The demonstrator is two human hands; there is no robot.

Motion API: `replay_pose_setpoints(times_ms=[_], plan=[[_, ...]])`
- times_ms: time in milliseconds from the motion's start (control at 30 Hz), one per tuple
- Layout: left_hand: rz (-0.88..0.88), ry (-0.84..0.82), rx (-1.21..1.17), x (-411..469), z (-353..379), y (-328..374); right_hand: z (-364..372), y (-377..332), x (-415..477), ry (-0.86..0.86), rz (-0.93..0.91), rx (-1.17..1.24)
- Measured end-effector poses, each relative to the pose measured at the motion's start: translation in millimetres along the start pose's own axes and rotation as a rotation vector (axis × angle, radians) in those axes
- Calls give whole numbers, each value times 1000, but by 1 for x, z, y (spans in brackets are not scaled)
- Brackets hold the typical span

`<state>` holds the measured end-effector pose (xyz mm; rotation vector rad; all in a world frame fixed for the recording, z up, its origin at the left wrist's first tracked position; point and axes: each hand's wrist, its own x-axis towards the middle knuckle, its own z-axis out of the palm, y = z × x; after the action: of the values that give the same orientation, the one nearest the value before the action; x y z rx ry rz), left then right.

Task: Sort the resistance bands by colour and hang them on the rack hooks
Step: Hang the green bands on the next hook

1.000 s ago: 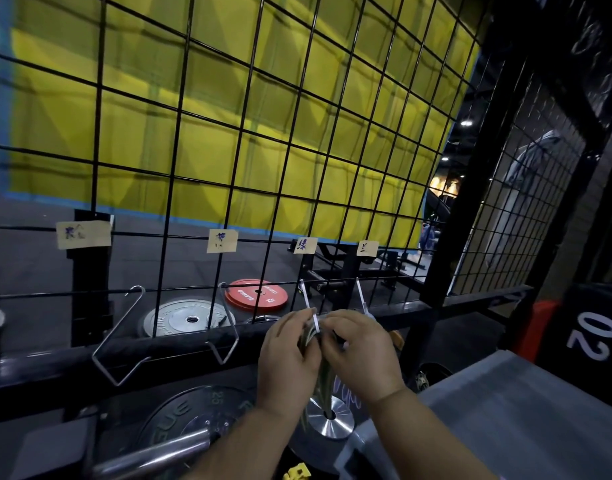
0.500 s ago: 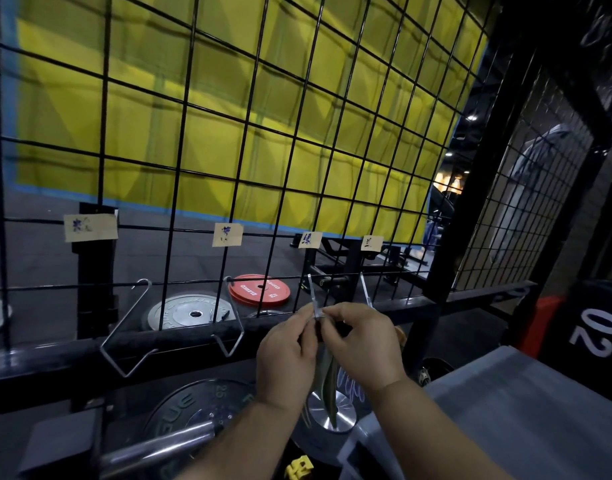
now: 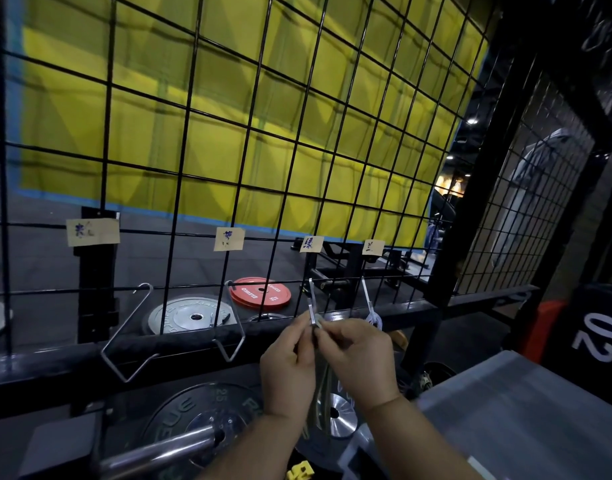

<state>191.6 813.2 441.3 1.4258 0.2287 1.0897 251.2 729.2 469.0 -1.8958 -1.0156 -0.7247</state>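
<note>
Logged along the lower edge of a black wire-grid rack (image 3: 193, 344), each under a tan handwritten paper label (image 3: 229, 238): left-end silver wire hook (image 3: 126, 323) and second silver wire hook (image 3: 238, 317), toward the left corner. At the third silver wire hook (image 3: 311, 299), an olive-green flat rubber resistance band (image 3: 320, 393), top end held against the hook's lower tip, remainder hanging straight down before the rack's bottom bar. Pinched at that top end by both hands, fingertips meeting: left hand (image 3: 287, 372) with thumb and forefinger closed on the band, right hand (image 3: 360, 362) with curled fingertips gripping it from the opposite side. On the fourth silver wire hook (image 3: 366, 296), nearest the right edge, a pale bluish-white looped band (image 3: 375, 320), blurred. Behind the grid, on the floor: a round red weight plate (image 3: 261, 292) beside a round grey weight plate (image 3: 190, 315).
</note>
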Motion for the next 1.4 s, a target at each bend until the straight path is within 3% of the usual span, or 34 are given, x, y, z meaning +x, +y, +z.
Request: replay_pose_setpoints(times_ms=[200,533,767,1033,1400], plan=[[-111,-1,-144,-1,-1,-3,-5,1,5,-149,299,411],[-202,-8,-164,-4,-1,6,6,6,4,-233,636,673],[-328,-38,-255,-2,-4,19,13,19,6,-430,822,694],[-523,-132,-331,7,-9,29,4,5,2,-471,803,1020],[-666,-107,-402,23,-9,49,6,2,2,-406,850,1035]])
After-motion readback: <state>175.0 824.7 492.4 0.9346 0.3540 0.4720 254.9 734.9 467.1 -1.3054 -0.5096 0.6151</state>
